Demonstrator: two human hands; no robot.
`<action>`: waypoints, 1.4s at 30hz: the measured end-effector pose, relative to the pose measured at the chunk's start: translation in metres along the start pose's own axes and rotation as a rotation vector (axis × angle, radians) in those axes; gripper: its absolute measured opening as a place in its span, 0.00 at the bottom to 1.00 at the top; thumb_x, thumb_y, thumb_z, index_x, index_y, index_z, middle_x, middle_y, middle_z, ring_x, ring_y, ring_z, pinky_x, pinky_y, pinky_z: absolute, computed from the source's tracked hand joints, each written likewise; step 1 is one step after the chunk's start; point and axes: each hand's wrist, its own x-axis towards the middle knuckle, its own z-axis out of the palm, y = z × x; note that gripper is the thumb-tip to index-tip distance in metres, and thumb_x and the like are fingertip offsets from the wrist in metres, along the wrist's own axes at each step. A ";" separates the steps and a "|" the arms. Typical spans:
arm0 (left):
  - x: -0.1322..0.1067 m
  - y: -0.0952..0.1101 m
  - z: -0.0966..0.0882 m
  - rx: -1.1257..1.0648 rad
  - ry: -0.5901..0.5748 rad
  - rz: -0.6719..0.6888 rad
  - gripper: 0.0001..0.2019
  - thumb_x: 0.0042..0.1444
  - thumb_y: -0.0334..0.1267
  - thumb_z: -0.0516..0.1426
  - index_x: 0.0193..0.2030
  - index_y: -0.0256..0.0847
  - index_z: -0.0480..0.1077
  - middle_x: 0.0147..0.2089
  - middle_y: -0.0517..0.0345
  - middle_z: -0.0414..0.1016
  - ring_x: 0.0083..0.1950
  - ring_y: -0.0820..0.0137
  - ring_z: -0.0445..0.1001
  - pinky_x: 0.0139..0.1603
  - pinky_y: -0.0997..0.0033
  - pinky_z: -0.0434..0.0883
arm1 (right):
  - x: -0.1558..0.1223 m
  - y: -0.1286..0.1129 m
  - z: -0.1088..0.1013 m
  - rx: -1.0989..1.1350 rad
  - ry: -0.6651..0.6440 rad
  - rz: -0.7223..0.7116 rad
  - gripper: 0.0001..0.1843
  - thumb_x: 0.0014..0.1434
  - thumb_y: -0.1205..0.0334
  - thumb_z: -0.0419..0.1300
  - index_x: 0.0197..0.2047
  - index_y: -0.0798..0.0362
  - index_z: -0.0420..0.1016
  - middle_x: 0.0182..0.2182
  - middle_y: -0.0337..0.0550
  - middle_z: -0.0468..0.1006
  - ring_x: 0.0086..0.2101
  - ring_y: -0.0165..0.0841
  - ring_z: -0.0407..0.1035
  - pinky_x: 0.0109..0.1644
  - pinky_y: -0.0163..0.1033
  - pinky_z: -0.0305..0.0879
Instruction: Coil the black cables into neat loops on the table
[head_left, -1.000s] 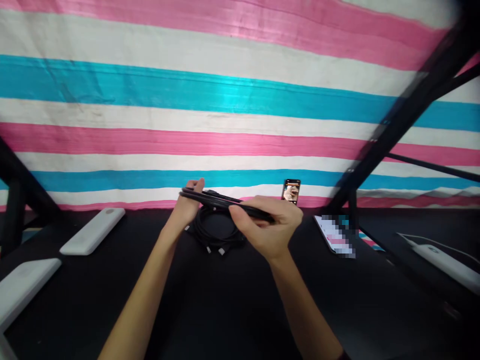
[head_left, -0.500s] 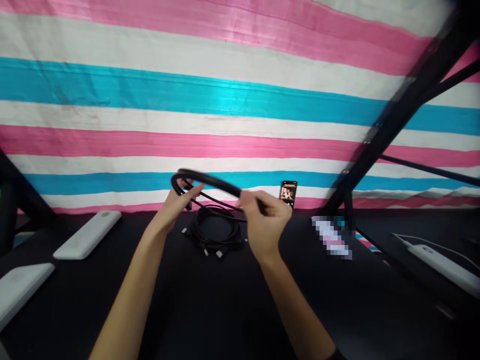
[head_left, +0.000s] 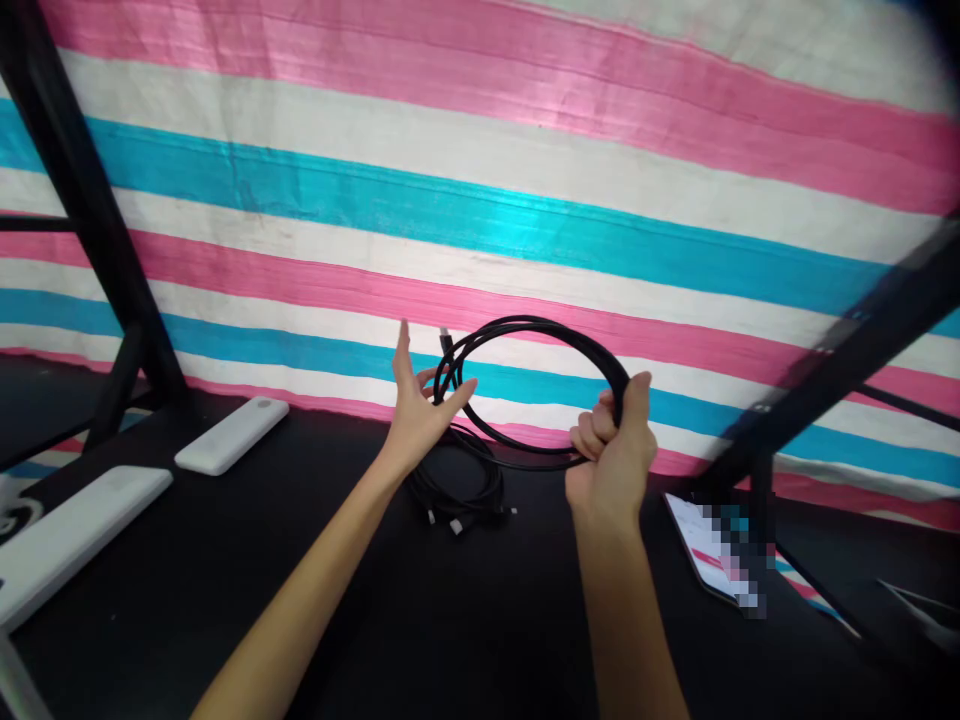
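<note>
A loosely coiled black cable (head_left: 525, 322) is held up above the dark table. My right hand (head_left: 619, 445) is closed around the right side of its loops, thumb pointing up. My left hand (head_left: 424, 400) is at the coil's left side with its fingers spread and the index finger stretched upward. The loops pass between its thumb and fingers, touching or nearly so. One metal-tipped plug (head_left: 445, 340) sticks up beside the left fingers. Below, a second bundle of black cable (head_left: 491, 490) lies on the table, several plug ends showing, its upper part partly behind my left hand.
Two white oblong devices (head_left: 232, 435) lie on the left of the black table (head_left: 450, 630). A phone (head_left: 709, 550), partly pixelated, lies to the right. Black frame bars (head_left: 112, 240) slope at both sides, before a striped sheet (head_left: 487, 220) at the back.
The held coil has been turned to face me and widened into a round loop. My left fingers have spread apart. The view has tilted and shifted left; the upright phone is out of sight.
</note>
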 end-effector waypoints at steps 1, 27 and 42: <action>0.001 0.001 0.000 -0.099 0.020 -0.104 0.47 0.46 0.47 0.62 0.66 0.56 0.35 0.69 0.45 0.43 0.54 0.60 0.68 0.49 0.60 0.69 | 0.000 0.000 0.000 0.041 -0.005 0.015 0.25 0.51 0.37 0.55 0.21 0.50 0.60 0.11 0.23 0.41 0.12 0.21 0.33 0.14 0.33 0.31; 0.007 0.023 -0.021 -0.397 -0.472 -0.629 0.24 0.56 0.42 0.53 0.16 0.42 0.45 0.11 0.73 0.41 0.11 0.85 0.39 0.14 0.82 0.53 | 0.016 0.046 -0.011 -0.447 -0.339 0.135 0.21 0.55 0.40 0.51 0.38 0.51 0.64 0.19 0.29 0.60 0.13 0.22 0.61 0.17 0.28 0.58; 0.004 -0.067 -0.016 0.392 -0.445 -0.783 0.13 0.50 0.42 0.54 0.19 0.39 0.61 0.13 0.63 0.63 0.11 0.77 0.60 0.14 0.77 0.58 | 0.022 0.147 -0.046 -1.338 -0.851 0.683 0.10 0.60 0.65 0.47 0.45 0.55 0.64 0.32 0.46 0.77 0.24 0.32 0.74 0.26 0.33 0.68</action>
